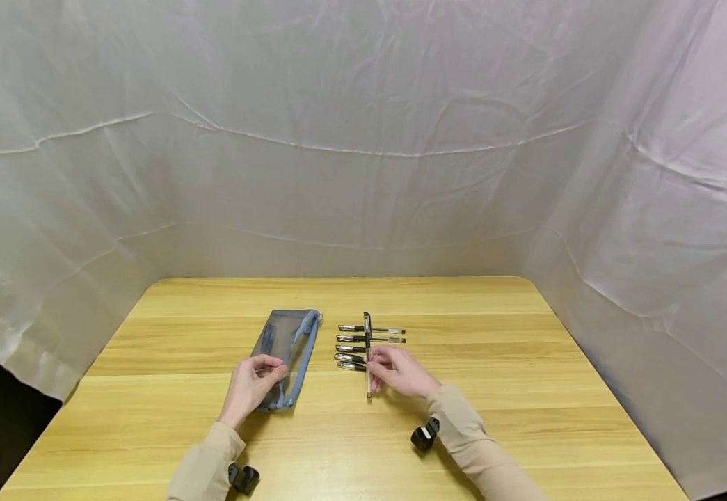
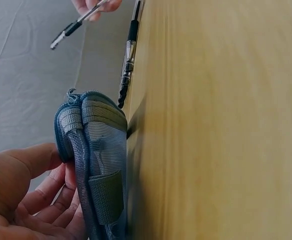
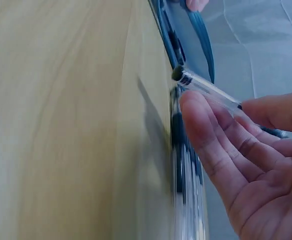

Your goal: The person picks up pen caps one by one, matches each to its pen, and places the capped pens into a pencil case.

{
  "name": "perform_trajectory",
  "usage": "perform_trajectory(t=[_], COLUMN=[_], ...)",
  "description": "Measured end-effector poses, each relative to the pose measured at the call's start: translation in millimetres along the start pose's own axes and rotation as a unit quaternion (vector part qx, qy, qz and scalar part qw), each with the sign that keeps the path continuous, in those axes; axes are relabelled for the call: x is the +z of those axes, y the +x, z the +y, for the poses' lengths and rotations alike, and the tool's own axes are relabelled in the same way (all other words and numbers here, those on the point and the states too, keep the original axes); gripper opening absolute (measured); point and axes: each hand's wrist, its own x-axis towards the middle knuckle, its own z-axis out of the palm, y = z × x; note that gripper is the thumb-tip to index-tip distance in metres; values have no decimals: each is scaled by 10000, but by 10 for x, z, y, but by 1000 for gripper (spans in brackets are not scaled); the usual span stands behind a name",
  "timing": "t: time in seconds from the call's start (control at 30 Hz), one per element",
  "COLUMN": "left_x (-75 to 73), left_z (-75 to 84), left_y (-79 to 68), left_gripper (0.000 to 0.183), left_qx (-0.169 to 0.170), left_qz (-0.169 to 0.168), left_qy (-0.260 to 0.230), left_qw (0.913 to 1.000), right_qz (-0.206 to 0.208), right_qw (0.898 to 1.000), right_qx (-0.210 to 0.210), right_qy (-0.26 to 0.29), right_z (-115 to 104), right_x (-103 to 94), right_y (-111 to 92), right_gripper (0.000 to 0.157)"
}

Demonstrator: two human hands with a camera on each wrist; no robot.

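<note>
On the desk (image 1: 501, 362), the left grip (image 1: 252, 385) pinches the blue mesh pouch (image 1: 288, 348) holding one dark pen, while the right grip (image 1: 401, 371) grasps a pen (image 1: 367, 341) just right of the pouch, over the pen row (image 1: 363, 346).

No readable text, label, brand, number or sign showed in any view. The blue mesh pencil case (image 1: 288, 351) carried no legible marking, and its fabric tab in the left wrist view was blank. The pens (image 1: 369, 337) lying on the wooden table (image 1: 526, 390) were too small and blurred to make out any print on their barrels. The white backdrop sheet (image 1: 363, 139) was plain.
</note>
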Motion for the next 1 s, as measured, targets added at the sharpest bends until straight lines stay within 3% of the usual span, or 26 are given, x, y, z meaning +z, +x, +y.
perform_trajectory(t=[0.17, 0.37, 0.67, 0.8, 1.0], left_x=[-3, 1, 11, 22, 29], left_z=[13, 15, 39, 52, 59], left_y=[-5, -8, -4, -6, 1], left_gripper=[12, 12, 12, 12, 12], left_qx=[9, -13, 53, 73, 60], left_qz=[-24, -57, -40, -69, -71], left_qy=[6, -5, -112, -192, -177], left_qw=[10000, 10000, 9999, 9998, 9998], right_qz=[-116, -165, -27, 52, -117], right_qw=[9957, 9810, 9652, 9640, 9675], right_qx=[258, 727, 1195, 1278, 1016], right_qy=[877, 1789, 2328, 2333, 2311], right_z=[-18, -96, -185, -236, -328], right_x=[85, 221, 473, 572, 675], right_y=[105, 223, 499, 633, 778], right_gripper=[36, 40, 41, 40, 44])
